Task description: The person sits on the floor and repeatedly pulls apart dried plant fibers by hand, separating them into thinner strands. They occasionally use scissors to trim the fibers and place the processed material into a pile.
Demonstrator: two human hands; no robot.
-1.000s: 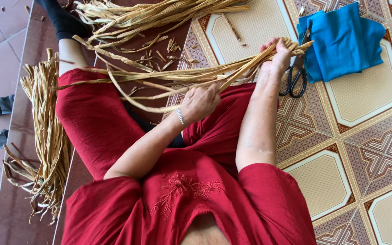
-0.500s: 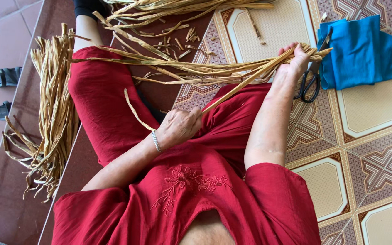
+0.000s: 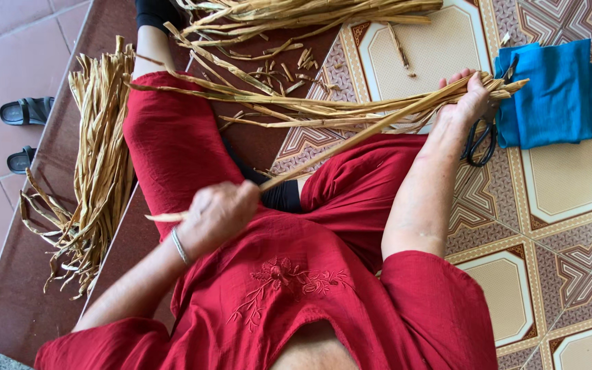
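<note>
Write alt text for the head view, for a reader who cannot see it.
A seated person in red pulls one dried strip with the left hand from a bundle of dried strips gripped by the right hand. Scissors and a blue cloth lie beside it on the tiled floor.

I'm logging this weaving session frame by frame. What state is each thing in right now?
Left hand: closed around one dried strip.
Single strip: held taut between both hands, slanting.
Right hand: grip closed on the ends of a bundle.
Bundle of strips: fanned out across the lap.
Loose pile of strips: lying untouched on the floor.
Scissors: lying on the tiles; blades hidden.
Blue cloth: folded, lying flat.
Sandals: off, on the floor.
</note>
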